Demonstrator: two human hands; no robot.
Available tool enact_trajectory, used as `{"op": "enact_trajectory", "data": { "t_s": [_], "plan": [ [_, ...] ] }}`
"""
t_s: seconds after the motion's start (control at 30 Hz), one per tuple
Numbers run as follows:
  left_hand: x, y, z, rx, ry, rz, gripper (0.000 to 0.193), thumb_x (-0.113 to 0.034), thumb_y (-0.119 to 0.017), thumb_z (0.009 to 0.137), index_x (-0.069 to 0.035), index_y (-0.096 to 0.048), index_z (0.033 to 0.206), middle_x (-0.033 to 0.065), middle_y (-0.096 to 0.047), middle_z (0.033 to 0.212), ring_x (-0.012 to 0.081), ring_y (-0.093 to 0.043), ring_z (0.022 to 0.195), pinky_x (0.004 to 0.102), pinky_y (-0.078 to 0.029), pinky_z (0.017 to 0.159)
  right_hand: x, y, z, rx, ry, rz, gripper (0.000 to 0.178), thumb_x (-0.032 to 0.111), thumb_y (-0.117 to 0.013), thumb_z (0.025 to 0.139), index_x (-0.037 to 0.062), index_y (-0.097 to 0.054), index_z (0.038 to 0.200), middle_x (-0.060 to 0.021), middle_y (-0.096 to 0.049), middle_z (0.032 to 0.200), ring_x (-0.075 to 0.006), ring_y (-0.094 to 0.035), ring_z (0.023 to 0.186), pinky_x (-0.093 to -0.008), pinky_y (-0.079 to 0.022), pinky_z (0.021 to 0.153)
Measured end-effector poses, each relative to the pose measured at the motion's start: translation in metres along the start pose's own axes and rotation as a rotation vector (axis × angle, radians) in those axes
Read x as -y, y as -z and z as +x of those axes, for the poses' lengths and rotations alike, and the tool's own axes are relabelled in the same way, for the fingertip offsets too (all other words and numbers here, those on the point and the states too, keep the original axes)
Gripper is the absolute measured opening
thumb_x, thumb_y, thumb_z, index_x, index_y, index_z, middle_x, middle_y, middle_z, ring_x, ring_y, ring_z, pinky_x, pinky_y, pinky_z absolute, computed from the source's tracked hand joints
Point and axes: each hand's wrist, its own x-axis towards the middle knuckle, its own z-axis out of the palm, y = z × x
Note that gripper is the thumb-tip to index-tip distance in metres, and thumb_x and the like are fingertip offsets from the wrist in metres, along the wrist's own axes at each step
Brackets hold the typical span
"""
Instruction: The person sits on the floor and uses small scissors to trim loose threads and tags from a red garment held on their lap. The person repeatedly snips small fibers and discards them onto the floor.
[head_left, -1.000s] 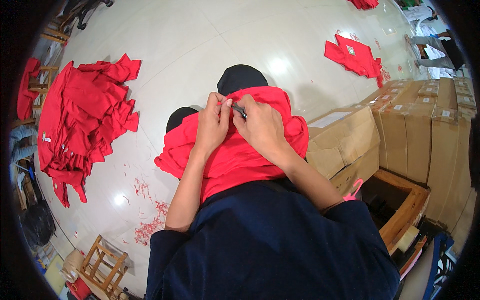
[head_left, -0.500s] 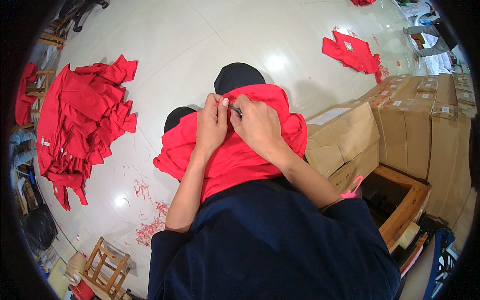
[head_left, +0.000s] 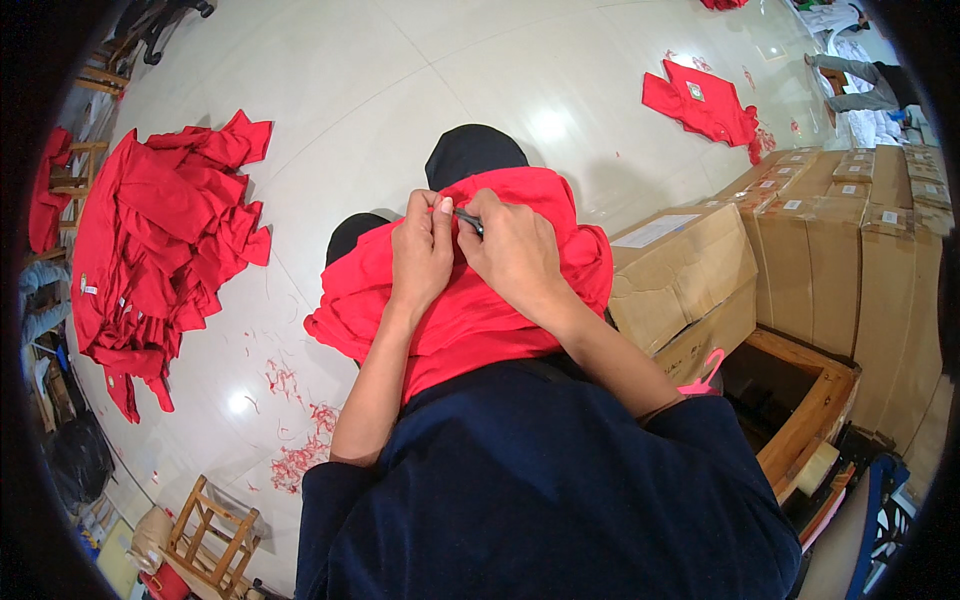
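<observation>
A red garment (head_left: 480,315) lies bunched across my lap. My left hand (head_left: 421,255) pinches a bit of its fabric between thumb and fingers near the far edge. Closed around small dark thread snips (head_left: 466,218), my right hand (head_left: 515,250) is just to the right of the left thumb. The tip of the snips points at the left thumb and the cloth there. Most of the snips is hidden inside the right hand, so whether the blades are apart cannot be seen.
A big heap of red garments (head_left: 165,240) lies on the floor at left. Red thread scraps (head_left: 305,445) are scattered nearby, beside a wooden stool (head_left: 212,535). Cardboard boxes (head_left: 810,265) stand at right; another red garment (head_left: 700,105) lies beyond them, near a person's legs (head_left: 860,85).
Almost nothing differs. My hands hold the same place on the cloth, and the whole view has shifted very slightly.
</observation>
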Motion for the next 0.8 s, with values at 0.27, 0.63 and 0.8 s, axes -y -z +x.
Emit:
{"op": "enact_trajectory", "data": {
  "t_s": [0.27,0.63,0.8],
  "plan": [
    [0.0033,-0.003,-0.0045,-0.033,-0.031,0.007,0.025,-0.023,-0.058,0.119,-0.001,-0.059,0.107,0.0156,-0.055,0.065,0.0227,-0.05,0.056,0.0412,-0.041,0.056,-0.0006,0.0013,-0.0015,0.011,0.058,0.03,0.018,0.016,-0.074,0.099,-0.0013,-0.069,0.097,-0.0266,-0.076,0.079,-0.0456,-0.078,0.075,-0.0578,-0.062,0.067],
    [0.0006,-0.0044,-0.0059,-0.05,-0.024,-0.005,0.022,-0.021,-0.06,0.119,-0.002,-0.058,0.108,0.0152,-0.055,0.066,0.0213,-0.052,0.057,0.0397,-0.043,0.057,-0.0014,0.005,-0.0018,0.019,0.036,0.026,0.025,0.019,-0.076,0.098,-0.0038,-0.072,0.108,-0.0268,-0.079,0.086,-0.0447,-0.08,0.081,-0.0566,-0.064,0.072],
    [-0.0004,-0.0051,-0.0064,-0.076,-0.068,0.028,0.022,-0.02,-0.06,0.119,-0.001,-0.058,0.107,0.015,-0.055,0.067,0.0215,-0.052,0.056,0.0399,-0.042,0.057,-0.002,-0.0005,-0.0023,-0.025,0.025,0.054,0.022,0.019,-0.078,0.099,-0.0009,-0.074,0.107,-0.0239,-0.078,0.083,-0.0439,-0.079,0.079,-0.0557,-0.062,0.071]
  ]
}}
